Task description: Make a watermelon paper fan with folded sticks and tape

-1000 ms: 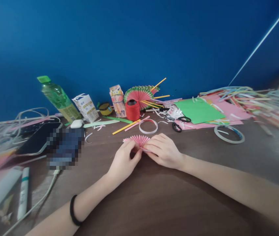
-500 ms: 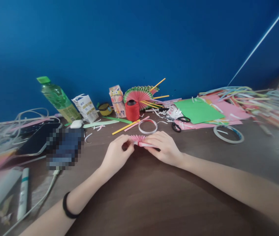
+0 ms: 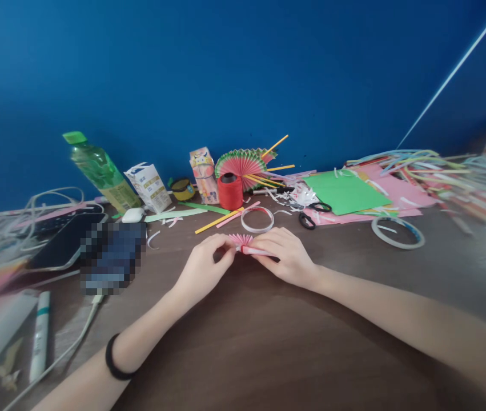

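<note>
A small pink pleated paper fan (image 3: pixel 241 242) lies between both hands on the brown table (image 3: pixel 268 342). My left hand (image 3: pixel 203 270) pinches its left side with curled fingers. My right hand (image 3: pixel 284 255) presses and grips its right side, fingers closed over the folded pink strip. A black band circles my left wrist. Just beyond the fan lies a white tape ring (image 3: pixel 257 220), with a red thread spool (image 3: pixel 230 191) behind it.
A green bottle (image 3: pixel 97 170), cartons, a larger pink-green paper fan (image 3: pixel 243 162), scissors (image 3: pixel 311 214), green and pink sheets (image 3: pixel 345 193) and paper strips crowd the back edge. A tape roll (image 3: pixel 397 232) lies right. Phones, cables and a pen (image 3: pixel 40 337) sit left.
The pink fan was spread wide a second ago; now it is squeezed narrower between my hands. My left hand shifted slightly left and up.
</note>
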Motion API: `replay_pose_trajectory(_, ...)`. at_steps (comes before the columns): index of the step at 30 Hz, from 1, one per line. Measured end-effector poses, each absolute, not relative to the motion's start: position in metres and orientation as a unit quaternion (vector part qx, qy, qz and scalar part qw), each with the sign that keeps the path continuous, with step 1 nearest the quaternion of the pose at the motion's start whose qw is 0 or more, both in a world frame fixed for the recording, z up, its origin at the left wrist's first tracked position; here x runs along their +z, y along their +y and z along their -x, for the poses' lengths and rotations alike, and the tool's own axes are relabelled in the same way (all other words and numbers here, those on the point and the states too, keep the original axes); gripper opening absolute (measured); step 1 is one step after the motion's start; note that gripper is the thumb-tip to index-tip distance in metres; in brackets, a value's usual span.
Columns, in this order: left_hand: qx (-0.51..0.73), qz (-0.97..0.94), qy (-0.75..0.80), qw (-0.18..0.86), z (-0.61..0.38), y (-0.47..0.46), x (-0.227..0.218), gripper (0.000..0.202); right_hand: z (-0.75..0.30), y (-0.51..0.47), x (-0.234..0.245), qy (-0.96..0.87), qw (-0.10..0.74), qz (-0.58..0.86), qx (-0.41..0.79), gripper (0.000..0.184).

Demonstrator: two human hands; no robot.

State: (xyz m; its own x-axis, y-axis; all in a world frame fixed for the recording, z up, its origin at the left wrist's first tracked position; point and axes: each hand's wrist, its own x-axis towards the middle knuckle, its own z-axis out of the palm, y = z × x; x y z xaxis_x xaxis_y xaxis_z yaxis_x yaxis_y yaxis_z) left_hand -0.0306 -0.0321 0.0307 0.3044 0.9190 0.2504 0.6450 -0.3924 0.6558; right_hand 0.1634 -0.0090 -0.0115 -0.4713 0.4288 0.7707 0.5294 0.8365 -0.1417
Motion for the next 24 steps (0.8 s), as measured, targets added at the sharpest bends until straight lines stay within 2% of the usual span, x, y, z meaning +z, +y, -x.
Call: replay_pose_trajectory(24, 0.243, -0.834, 0.459, 0.184, 0.0244, -0.0348, 0.0281, 0.012, -0.1605, -0.0154, -0.0037, -0.872, 0.389, 0.249, -0.163, 0.015)
